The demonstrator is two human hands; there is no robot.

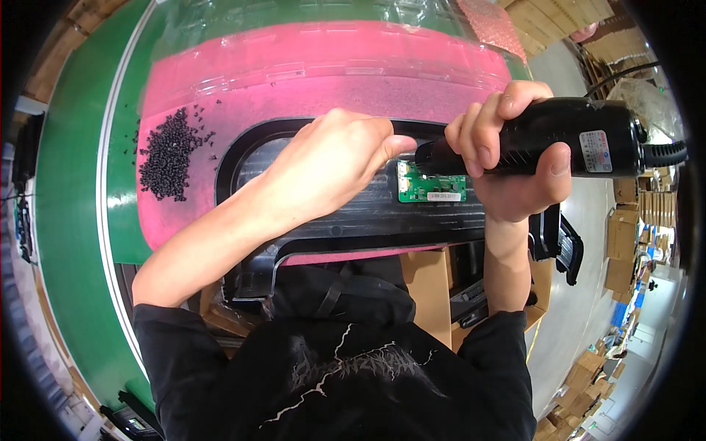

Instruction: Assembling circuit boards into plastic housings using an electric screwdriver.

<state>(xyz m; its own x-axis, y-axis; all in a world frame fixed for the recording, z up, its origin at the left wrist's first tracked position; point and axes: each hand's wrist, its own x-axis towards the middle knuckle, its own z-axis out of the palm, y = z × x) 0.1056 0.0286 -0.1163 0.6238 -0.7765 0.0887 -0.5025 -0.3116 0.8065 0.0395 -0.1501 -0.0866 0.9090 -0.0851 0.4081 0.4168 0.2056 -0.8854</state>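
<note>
My right hand (507, 151) is wrapped round a corded black electric screwdriver (570, 136), held almost level with its nose toward the left. That nose is over a green circuit board (434, 189) with white connectors along its left side. The board lies in a long black plastic housing (346, 220) with raised edges. My left hand (342, 158) is closed above the housing, just left of the screwdriver's nose, its thumb pointing toward it. Whatever those fingers may hold is hidden.
A heap of small black screws (173, 154) lies on the pink mat (165, 224), left of the housing. Clear plastic trays (323, 59) are at the back. A cardboard box (430, 287) with black parts stands below the table edge. The screwdriver's cable (665, 153) runs off right.
</note>
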